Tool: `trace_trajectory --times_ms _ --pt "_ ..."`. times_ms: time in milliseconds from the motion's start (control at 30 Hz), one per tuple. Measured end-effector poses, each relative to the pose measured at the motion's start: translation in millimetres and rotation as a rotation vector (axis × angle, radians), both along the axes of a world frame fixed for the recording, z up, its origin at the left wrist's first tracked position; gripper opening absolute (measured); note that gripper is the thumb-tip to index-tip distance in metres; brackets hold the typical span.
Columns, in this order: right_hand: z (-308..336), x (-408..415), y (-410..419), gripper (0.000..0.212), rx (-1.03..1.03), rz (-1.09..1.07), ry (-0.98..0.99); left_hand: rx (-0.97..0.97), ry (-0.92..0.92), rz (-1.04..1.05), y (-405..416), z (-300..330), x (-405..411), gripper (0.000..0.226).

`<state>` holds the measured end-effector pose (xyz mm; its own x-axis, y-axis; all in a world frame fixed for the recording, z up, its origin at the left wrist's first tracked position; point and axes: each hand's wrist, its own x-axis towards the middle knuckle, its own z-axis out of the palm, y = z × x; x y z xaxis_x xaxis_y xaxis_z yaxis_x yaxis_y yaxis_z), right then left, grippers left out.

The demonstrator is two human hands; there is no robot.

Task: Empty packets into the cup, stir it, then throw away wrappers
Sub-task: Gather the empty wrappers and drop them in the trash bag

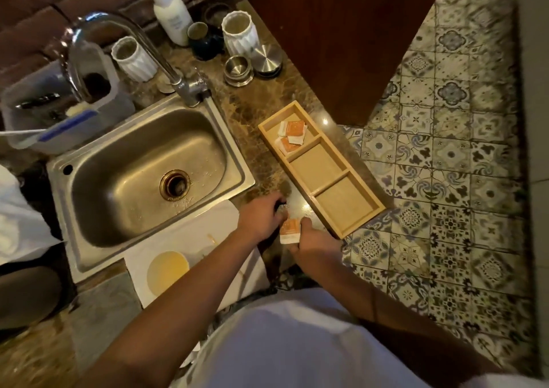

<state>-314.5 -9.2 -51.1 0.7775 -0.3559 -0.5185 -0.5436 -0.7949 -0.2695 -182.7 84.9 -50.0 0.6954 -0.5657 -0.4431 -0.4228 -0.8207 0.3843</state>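
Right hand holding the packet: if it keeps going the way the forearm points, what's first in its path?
Probably the wooden tray: the right hand points up-left, its near corner close beside it. Depth unclear; it might pass left.

Orange and white packets, pale wood, steel grey, and a busy patterned floor.

The packet (290, 231) between the two hands is orange on top with a white strip at the bottom, and the loose packets (291, 136) in the tray's far compartment are the same orange and white. The tray (329, 169) is light tan wood, plain inside. It sits on a mottled brown marble counter (246, 111). The sink (142, 167) is dull silver steel. A white cloth (190, 236) carries a pale yellow bowl (167, 271). Two ribbed white cups (240, 32) stand by a white pump bottle (170, 10). The floor tiles (451, 155) show blue-grey floral motifs on cream.
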Motion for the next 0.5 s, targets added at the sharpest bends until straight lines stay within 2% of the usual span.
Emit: trace_trajectory --times_ms 133,267,400,500 --pt "-3.4 3.0 -4.9 0.058 -0.084 0.091 -0.073 -0.012 -0.003 -0.086 -1.0 -6.9 0.8 0.026" --pt "-4.0 0.9 -2.8 0.063 -0.189 0.197 -0.054 -0.004 -0.007 -0.143 -0.5 -9.6 1.2 0.022" --pt "-5.2 9.4 -8.4 0.060 -0.074 0.176 -0.034 0.005 -0.020 -0.155 -2.1 -11.5 1.1 0.021" --pt "-2.6 18.6 -10.4 0.057 0.019 0.097 0.062 0.008 -0.008 -0.172 -3.3 -11.2 0.5 0.021"
